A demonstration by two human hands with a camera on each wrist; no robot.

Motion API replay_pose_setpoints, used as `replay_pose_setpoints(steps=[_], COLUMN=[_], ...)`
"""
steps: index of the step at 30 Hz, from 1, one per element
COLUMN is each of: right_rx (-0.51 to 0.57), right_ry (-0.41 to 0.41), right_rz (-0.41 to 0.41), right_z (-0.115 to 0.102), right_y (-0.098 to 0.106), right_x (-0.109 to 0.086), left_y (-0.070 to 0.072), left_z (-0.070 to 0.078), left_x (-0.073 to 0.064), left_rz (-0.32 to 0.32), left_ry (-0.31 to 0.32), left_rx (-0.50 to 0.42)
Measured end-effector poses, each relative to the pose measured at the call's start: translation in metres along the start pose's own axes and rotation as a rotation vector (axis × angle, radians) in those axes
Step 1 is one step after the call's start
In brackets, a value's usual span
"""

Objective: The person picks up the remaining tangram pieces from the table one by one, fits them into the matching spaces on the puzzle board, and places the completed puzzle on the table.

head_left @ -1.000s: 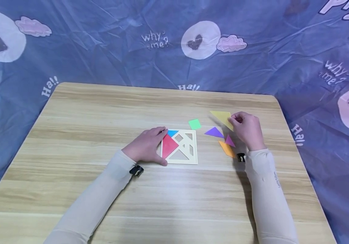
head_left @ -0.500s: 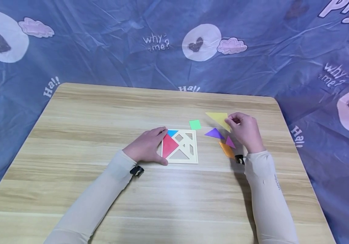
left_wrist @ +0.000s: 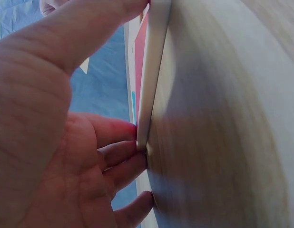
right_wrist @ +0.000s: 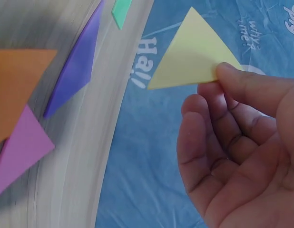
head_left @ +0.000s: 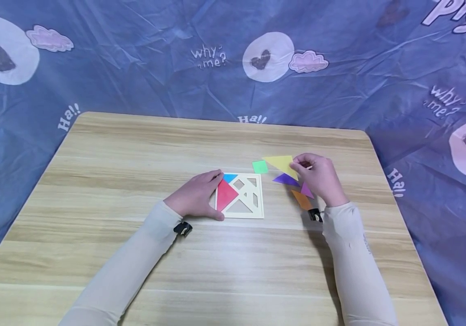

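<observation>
My right hand pinches a yellow triangle at one edge between thumb and fingers. In the right wrist view the yellow triangle stands up off the table. My left hand grips the left side of a cream tangram tray, thumb at the near corner and fingers at the far one. Bare fingertips press the tray's side wall in the left wrist view. A red triangle and a blue triangle sit in the tray; its other cut-outs show bare.
Right of the tray lie a green square, a purple triangle, a pink triangle and an orange parallelogram. The wooden table ends at a blue printed cloth behind.
My right hand has moved left with the yellow triangle, which now overlaps the purple triangle and reaches near the green square. The left hand and tray have stayed put.
</observation>
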State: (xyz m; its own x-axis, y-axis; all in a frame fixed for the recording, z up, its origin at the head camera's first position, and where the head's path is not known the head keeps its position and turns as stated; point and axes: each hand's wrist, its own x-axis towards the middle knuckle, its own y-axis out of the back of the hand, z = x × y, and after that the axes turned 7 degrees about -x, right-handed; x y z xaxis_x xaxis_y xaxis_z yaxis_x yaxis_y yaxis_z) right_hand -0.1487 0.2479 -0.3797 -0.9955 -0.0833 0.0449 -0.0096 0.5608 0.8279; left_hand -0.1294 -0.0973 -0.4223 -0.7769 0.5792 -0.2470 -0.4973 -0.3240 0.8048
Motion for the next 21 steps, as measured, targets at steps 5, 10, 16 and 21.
replay_pose_setpoints(steps=[5,10,16,21], right_rx=[0.014,0.03,0.045,0.075], right_ry=[0.02,0.038,0.063,0.108], right_rz=[-0.059,-0.097,-0.187,-0.236], right_z=[-0.001,-0.005,-0.01,-0.014], right_y=[-0.003,-0.007,-0.009,-0.011], right_x=[-0.001,-0.002,-0.004,-0.005], left_y=[0.0,-0.001,-0.001,-0.001], left_z=[0.0,0.0,0.001,0.002], left_x=[0.0,0.0,0.0,-0.001], left_rz=[0.005,0.006,-0.004,-0.001], left_ry=[0.004,-0.001,0.006,0.004], left_rx=[-0.002,0.001,-0.002,0.004])
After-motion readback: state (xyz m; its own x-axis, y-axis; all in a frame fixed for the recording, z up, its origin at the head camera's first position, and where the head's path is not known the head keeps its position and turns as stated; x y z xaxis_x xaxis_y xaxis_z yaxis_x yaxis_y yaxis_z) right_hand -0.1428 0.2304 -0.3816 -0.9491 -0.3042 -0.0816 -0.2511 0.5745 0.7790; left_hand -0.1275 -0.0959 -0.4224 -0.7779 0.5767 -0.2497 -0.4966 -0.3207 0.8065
